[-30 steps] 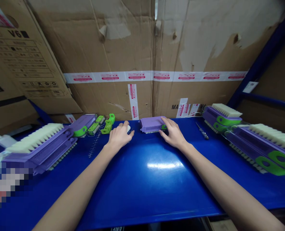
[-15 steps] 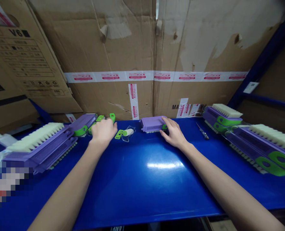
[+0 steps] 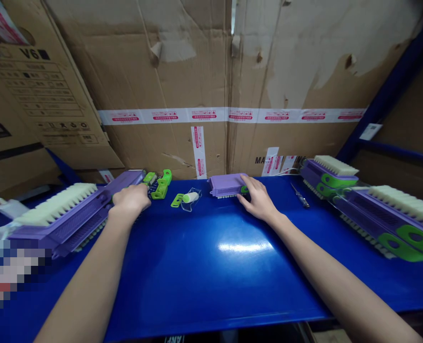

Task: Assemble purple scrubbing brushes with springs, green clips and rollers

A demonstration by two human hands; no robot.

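Note:
My right hand (image 3: 259, 197) grips the right end of a small purple brush (image 3: 227, 185), thumb in front and fingers over the top. The brush lies bristles down, with a bit of green at the held end. My left hand (image 3: 130, 202) is closed over the near right end of another purple brush (image 3: 123, 180), its fingertips hidden. Just right of that hand lie loose green plastic parts (image 3: 159, 189). Between my hands are a flat green piece (image 3: 177, 200), a white roll-shaped piece with a green end (image 3: 190, 196) and a clear plastic piece (image 3: 188, 206).
Purple brushes with cream bristles are stacked at left (image 3: 59, 205) and at right (image 3: 386, 212). A screwdriver (image 3: 300, 196) lies right of my right hand. Cardboard (image 3: 161, 85) walls the back of the blue table (image 3: 211, 276). A blue metal post (image 3: 386, 100) stands at right.
My left hand has moved left from the loose green parts onto the end of the purple brush, uncovering those parts. My right hand stays on its brush.

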